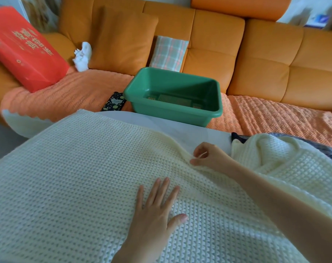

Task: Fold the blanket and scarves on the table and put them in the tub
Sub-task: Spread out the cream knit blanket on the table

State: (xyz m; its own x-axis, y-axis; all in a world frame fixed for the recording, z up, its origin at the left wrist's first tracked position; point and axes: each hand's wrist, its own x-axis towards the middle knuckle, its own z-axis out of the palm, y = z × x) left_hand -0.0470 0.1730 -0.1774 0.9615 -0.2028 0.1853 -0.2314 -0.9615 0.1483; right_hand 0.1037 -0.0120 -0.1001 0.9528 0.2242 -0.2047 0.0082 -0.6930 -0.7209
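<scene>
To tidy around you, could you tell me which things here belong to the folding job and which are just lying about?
Job: blanket, tub, table, grey cloth at right, perhaps a scarf.
Lying about: red bag, white cloth, checked cushion, patterned case.

Red package (26, 52): lies on the sofa (256, 59); carries two rows of large gold Chinese characters, upside down and tilted in this view; strokes too blurred to read singly; smaller gold marks beside them, equally illegible
Readable wording: none
</scene>
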